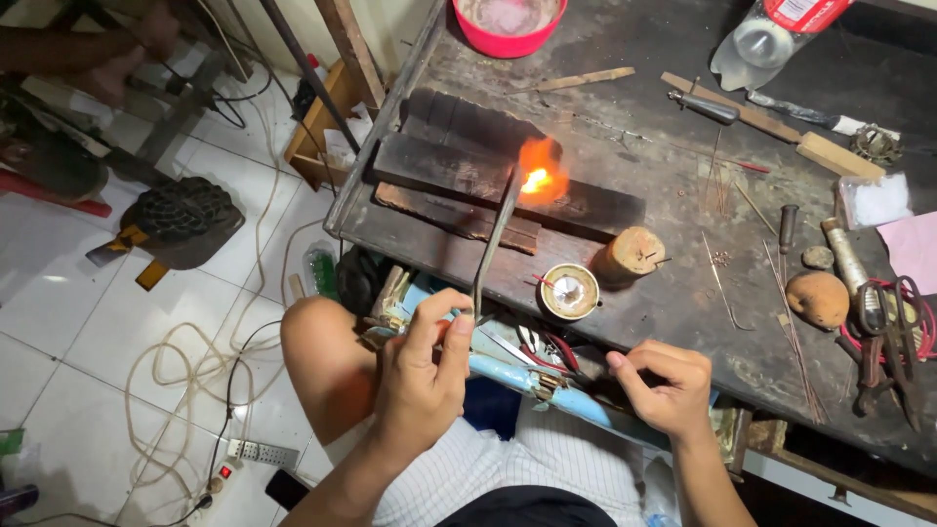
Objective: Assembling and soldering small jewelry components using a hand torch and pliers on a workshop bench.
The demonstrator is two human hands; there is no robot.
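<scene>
The fingers [441, 327] of the left hand [422, 385] are closed around the near end of long metal tweezers [496, 244], with the thumb on one side and the first fingers on the other, so the grip is tight and there is no gap. The tweezers go up and away from the hand to a charred block [488, 176], and their far tips sit in an orange flame [538, 178] that burns on the top of this block. What the tips hold inside the flame is too small and too bright to tell.

The right hand [666, 388] is lower and to the right of the charred block, at the near edge of the workbench [673, 293]. Its fingers are curled in, almost shut, and they seem to pinch something thin, but I cannot tell what it is.

Just to the right of the charred block, near its front corner, stands a short wooden stump [631, 253], and beside that, nearer to the person, a small round tin [570, 291]. Far to the right of the block lie a brown round lump [818, 298] and a bunch of pliers with red handles [893, 332]. Behind the block, at the far edge of the bench, stands a red bowl [508, 29]. To the left of the block, down on the white tiled floor, lie a dark rounded object [181, 220] and a loose pale cable [195, 371].
</scene>
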